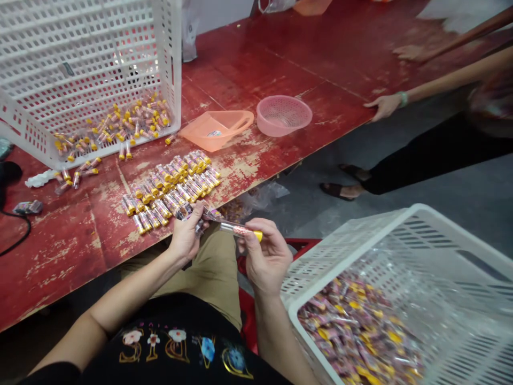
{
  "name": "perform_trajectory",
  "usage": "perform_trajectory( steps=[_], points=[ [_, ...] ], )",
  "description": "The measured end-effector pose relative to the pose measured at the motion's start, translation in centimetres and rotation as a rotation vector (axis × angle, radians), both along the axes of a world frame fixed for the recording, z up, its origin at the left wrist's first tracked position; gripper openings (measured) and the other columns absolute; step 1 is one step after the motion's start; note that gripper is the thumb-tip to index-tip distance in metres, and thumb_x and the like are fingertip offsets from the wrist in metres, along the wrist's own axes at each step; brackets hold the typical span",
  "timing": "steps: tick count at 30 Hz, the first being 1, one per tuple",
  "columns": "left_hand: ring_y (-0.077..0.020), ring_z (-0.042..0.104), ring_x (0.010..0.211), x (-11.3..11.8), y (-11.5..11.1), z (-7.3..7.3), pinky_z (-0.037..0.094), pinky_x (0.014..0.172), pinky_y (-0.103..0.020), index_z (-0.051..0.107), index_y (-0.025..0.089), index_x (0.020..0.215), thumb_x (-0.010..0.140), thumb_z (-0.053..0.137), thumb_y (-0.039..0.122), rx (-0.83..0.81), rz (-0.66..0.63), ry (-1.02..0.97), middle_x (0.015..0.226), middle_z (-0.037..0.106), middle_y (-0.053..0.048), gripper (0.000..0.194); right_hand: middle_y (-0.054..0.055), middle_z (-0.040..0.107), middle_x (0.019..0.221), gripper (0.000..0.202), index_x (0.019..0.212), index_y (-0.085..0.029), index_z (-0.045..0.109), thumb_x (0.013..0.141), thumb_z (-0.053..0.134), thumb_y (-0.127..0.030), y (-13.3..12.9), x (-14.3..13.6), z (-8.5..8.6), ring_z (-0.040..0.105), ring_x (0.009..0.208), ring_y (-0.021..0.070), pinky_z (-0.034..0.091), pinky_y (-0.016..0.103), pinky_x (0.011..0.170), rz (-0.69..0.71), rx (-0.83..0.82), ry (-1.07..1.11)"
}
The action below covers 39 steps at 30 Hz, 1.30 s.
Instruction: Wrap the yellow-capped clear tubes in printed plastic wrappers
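Observation:
My right hand pinches a clear tube with a yellow cap and small pinkish pieces inside. The tube points left toward my left hand, whose fingers are closed on small printed plastic bags. One clear bag stretches between the hands; whether the tube's end is inside it, I cannot tell. Just beyond my left hand, rows of wrapped yellow-capped tubes lie side by side near the edge of the red table.
At the back left, a white crate lies on its side with loose tubes spilling out. Past the rows are an orange scoop and a pink basket. A white crate of wrapped tubes stands at my right. Another person's hand touches the table.

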<state>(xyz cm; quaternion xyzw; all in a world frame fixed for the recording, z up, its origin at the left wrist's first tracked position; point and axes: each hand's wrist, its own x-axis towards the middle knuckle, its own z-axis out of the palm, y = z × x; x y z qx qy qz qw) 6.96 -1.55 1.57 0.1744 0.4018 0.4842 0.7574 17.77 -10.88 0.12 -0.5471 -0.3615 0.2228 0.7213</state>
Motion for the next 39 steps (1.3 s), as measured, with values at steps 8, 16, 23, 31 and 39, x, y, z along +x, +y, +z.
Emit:
perform_trajectory(
  steps=[8, 16, 23, 31, 39],
  points=[
    [-0.0049, 0.048, 0.055, -0.8, 0.0, -0.9, 0.041, 0.054, -0.02, 0.062, 0.016, 0.075, 0.064, 0.089, 0.042, 0.199, -0.04, 0.043, 0.065, 0.055, 0.006, 0.039, 0.0, 0.059, 0.086, 0.019, 0.091, -0.023, 0.073, 0.081, 0.076, -0.039, -0.2, 0.4, 0.5, 0.05, 0.049, 0.004, 0.036, 0.015, 0.034, 0.165, -0.048, 0.333],
    [-0.0072, 0.053, 0.06, -1.0, -0.4, -0.5, 0.042, 0.055, -0.021, 0.066, 0.015, 0.075, 0.066, 0.088, 0.042, 0.235, -0.106, 0.066, 0.073, 0.063, 0.001, 0.036, 0.0, 0.066, 0.076, 0.023, 0.091, -0.023, 0.074, 0.078, 0.08, -0.04, 0.0, 0.4, -0.1, 0.053, 0.05, 0.0063, 0.045, 0.016, 0.038, 0.073, -0.051, 0.387],
    [-0.0073, 0.052, 0.058, -1.1, -0.6, -1.0, 0.042, 0.053, -0.021, 0.064, 0.016, 0.075, 0.066, 0.086, 0.046, 0.199, -0.111, 0.081, 0.072, 0.061, 0.001, 0.038, 0.008, 0.065, 0.111, 0.027, 0.112, -0.027, 0.074, 0.092, 0.063, -0.041, -1.8, 0.1, -0.6, 0.07, 0.079, 0.0165, 0.066, 0.033, 0.063, 0.141, -0.048, 0.303],
    [-0.0094, 0.057, 0.066, -1.2, -1.1, -0.8, 0.044, 0.052, -0.021, 0.066, 0.016, 0.084, 0.061, 0.09, 0.04, 0.145, -0.201, 0.085, 0.081, 0.065, -0.001, 0.041, 0.008, 0.062, 0.121, 0.029, 0.12, -0.03, 0.073, 0.094, 0.06, -0.025, -3.6, -0.4, -1.3, 0.067, 0.106, 0.021, 0.063, 0.04, 0.09, 0.18, -0.085, -0.031],
    [-0.011, 0.061, 0.072, -0.5, -2.5, -1.4, 0.043, 0.051, -0.02, 0.064, 0.018, 0.107, 0.065, 0.088, 0.033, 0.154, -0.283, 0.105, 0.095, 0.07, -0.004, 0.05, 0.008, 0.069, 0.121, 0.035, 0.122, -0.03, 0.071, 0.091, 0.063, -0.016, -2.1, -1.0, -1.7, 0.067, 0.111, 0.021, 0.058, 0.041, 0.098, 0.069, -0.075, -0.169]
  ],
)
